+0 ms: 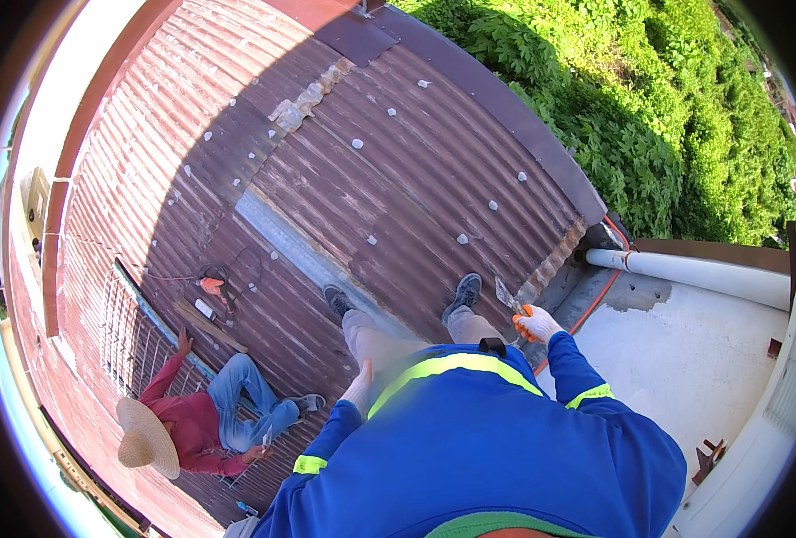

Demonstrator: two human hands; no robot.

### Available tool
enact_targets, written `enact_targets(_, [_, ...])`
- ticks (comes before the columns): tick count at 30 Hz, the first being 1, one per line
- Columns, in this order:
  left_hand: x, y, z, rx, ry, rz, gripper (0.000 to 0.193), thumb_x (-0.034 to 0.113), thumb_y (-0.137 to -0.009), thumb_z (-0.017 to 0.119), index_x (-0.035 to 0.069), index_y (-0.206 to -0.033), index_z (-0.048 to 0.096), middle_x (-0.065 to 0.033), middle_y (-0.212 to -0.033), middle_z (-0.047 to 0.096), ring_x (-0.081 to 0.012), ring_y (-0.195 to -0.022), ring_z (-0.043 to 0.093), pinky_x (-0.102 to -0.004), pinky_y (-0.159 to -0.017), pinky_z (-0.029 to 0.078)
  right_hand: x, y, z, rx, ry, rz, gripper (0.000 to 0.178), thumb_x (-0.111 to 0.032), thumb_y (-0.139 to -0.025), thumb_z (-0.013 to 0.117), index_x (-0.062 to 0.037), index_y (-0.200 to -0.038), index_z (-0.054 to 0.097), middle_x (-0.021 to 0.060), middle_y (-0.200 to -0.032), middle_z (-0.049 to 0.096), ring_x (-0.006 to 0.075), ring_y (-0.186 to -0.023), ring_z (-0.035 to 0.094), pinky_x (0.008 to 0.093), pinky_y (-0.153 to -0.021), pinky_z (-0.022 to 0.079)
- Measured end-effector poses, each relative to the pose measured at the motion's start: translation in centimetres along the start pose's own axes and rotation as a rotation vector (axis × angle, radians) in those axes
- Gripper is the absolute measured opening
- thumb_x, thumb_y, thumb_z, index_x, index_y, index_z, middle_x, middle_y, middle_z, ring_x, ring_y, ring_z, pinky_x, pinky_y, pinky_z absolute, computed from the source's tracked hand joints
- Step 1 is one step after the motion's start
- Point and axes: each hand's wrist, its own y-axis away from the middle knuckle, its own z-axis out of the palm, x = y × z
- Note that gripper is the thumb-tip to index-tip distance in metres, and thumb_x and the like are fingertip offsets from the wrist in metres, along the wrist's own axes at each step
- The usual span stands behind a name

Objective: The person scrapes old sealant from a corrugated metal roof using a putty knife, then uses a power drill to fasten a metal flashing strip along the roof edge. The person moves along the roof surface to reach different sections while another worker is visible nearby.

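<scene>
In my right hand (537, 325), gloved in white with orange fingers, is a putty knife (508, 295). Its handle is in my closed fingers and the flat metal blade points away, over the roof's right edge. My left hand (359, 387), also gloved, hangs low beside my left thigh. A blurred patch lies against it, so most of its fingers are hidden and I cannot make out whether it grips anything. Under my shoes (463, 293) is a dark red corrugated metal roof (434, 188), dotted with whitish sealant dabs (357, 143).
A co-worker in a straw hat (147, 438) sits at left by a metal ladder (160, 316). An orange power tool (211, 285), a bottle (204, 309) and a wooden strip (210, 325) lie nearby. At right are a white pipe (694, 274), an orange cord (597, 300) and a lower white surface (649, 359).
</scene>
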Motion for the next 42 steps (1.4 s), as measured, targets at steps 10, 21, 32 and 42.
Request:
enact_targets(10, [0.5, 4.0, 2.5, -0.027, 0.150, 0.003, 0.089, 0.076, -0.101, 0.040, 0.001, -0.149, 0.050, -0.0151, -0.128, 0.068, -0.0285, -0.105, 0.067, -0.0425, -0.089, 0.055, -0.4, -0.3, -0.1, -0.003, -0.001, 0.038, 0.017, -0.016, -0.096, 0.064, -0.0077, -0.112, 0.065, 0.0023, -0.082, 0.065, 0.0119, -0.060, 0.059, 0.0288, -0.048, 0.044])
enact_targets(21, [-1.1, 0.2, 0.9, -0.043, 0.038, 0.031, 0.105, 0.080, -0.098, 0.038, -0.007, -0.155, 0.040, -0.0232, -0.149, 0.056, -0.0336, -0.132, 0.058, -0.0428, -0.107, 0.047, -1.5, -0.7, -0.2, 0.009, 0.080, -0.011, 0.021, -0.019, -0.098, 0.065, -0.0084, -0.116, 0.063, 0.0023, -0.083, 0.066, 0.0116, -0.061, 0.059, 0.0300, -0.051, 0.045])
enact_targets(32, [-1.0, 1.2, 1.6, 0.003, 0.004, 0.081, 0.108, 0.084, -0.096, 0.034, 0.000, -0.163, 0.029, -0.0238, -0.161, 0.043, -0.0414, -0.148, 0.041, -0.0574, -0.117, 0.035, -1.5, -1.4, -0.2, -0.022, 0.090, -0.007, 0.026, -0.016, -0.098, 0.063, -0.0050, -0.121, 0.062, 0.0031, -0.086, 0.067, 0.0114, -0.062, 0.059, 0.0285, -0.049, 0.046])
enact_targets(42, [-0.6, 3.4, 2.5, 0.079, -0.010, 0.018, 0.108, 0.088, -0.094, 0.033, 0.005, -0.162, 0.034, -0.0202, -0.155, 0.053, -0.0364, -0.141, 0.051, -0.0536, -0.119, 0.034, -7.7, -2.7, 1.3, 0.001, -0.016, -0.066, 0.033, -0.012, -0.097, 0.063, -0.0053, -0.129, 0.060, 0.0057, -0.088, 0.071, 0.0108, -0.059, 0.060, 0.0285, -0.048, 0.048])
